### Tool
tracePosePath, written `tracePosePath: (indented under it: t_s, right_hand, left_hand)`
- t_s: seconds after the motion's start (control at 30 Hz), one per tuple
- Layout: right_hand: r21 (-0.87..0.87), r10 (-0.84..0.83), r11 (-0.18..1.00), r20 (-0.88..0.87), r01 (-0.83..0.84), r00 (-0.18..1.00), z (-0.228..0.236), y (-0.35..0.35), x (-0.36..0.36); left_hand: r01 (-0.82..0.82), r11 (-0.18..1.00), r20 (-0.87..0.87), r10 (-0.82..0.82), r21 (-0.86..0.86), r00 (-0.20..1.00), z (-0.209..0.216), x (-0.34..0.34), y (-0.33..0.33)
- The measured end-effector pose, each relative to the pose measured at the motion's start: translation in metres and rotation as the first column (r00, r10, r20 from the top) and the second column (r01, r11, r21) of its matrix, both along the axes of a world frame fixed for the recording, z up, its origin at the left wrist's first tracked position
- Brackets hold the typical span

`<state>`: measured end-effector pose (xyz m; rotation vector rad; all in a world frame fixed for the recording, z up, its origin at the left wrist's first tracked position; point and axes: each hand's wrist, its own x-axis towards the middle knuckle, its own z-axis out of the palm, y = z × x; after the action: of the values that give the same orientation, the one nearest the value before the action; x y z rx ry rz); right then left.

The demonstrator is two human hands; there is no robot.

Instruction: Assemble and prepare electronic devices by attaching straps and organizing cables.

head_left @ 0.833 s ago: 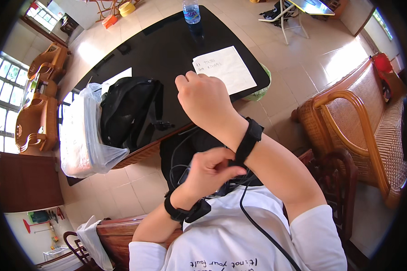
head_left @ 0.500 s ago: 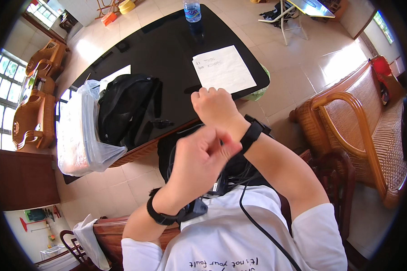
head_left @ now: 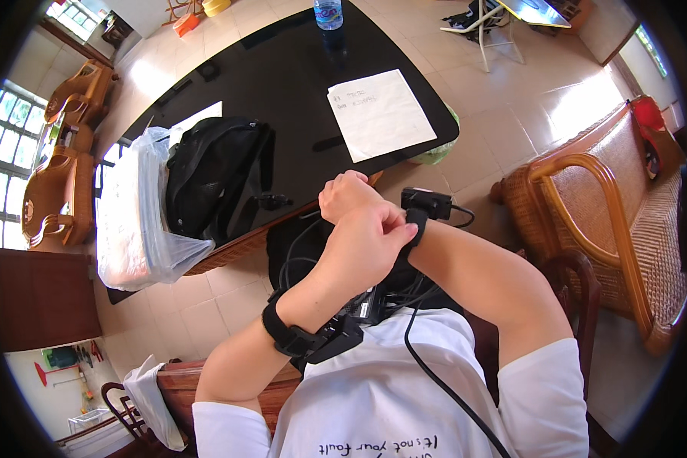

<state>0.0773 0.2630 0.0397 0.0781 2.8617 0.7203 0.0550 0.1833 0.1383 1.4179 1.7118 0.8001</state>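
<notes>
My left hand [head_left: 366, 241] reaches across to my right wrist, its thumb and fingertips pinched on the black wrist strap [head_left: 417, 230] there. A small black camera-like device [head_left: 426, 202] with a cable sits on that strap. Beyond it, my right hand [head_left: 348, 192] is curled into a loose fist near the table's front edge, its fingers partly hidden by the left hand; nothing shows in it. A second black strap with a device [head_left: 305, 336] is around my left wrist. Black cables [head_left: 416, 294] run over my lap.
On the black table [head_left: 298, 84] lie a sheet of paper [head_left: 382, 118], a black bag [head_left: 214, 172] and a clear plastic bag [head_left: 133, 221]; a water bottle [head_left: 328, 15] stands at the far end. A wooden armchair [head_left: 588, 206] is at the right.
My left hand has moved from in front of the right wrist onto its strap and pinched it. My right hand has lowered slightly, and the device on its wrist has turned into view.
</notes>
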Motion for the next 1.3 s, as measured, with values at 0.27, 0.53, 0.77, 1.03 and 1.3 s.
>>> tracePosePath:
  t_s: [0.27, 0.53, 0.77, 1.03, 1.3]
  right_hand:
    - [-0.413, -0.277, 0.898, -0.266, 0.150, 0.923, 0.011, 0.010, -0.006]
    - [-0.670, -0.521, 0.707, -0.279, 0.226, 0.807, 0.026, 0.015, 0.000]
    - [-0.969, -0.812, -0.156, 0.017, -0.190, 0.584, 0.041, 0.019, -0.009]
    - [-0.428, -0.288, 0.901, -0.454, 0.077, 0.843, 0.027, 0.001, 0.006]
    - [-0.480, -0.170, 0.877, -0.256, 0.028, 0.952, 0.026, 0.002, 0.005]
  left_hand:
    - [-0.173, 0.965, 0.290, 0.227, -0.199, 0.930, -0.010, 0.000, -0.014]
    - [0.051, 0.994, 0.536, 0.012, -0.102, 0.844, -0.053, 0.002, -0.042]
    - [0.063, 0.993, 0.354, -0.093, 0.096, 0.931, -0.075, 0.011, -0.049]
    - [-0.068, 0.992, 0.230, 0.091, -0.104, 0.969, -0.014, 0.016, -0.050]
    - [-0.211, 0.970, 0.374, 0.240, -0.118, 0.896, -0.010, 0.007, -0.050]
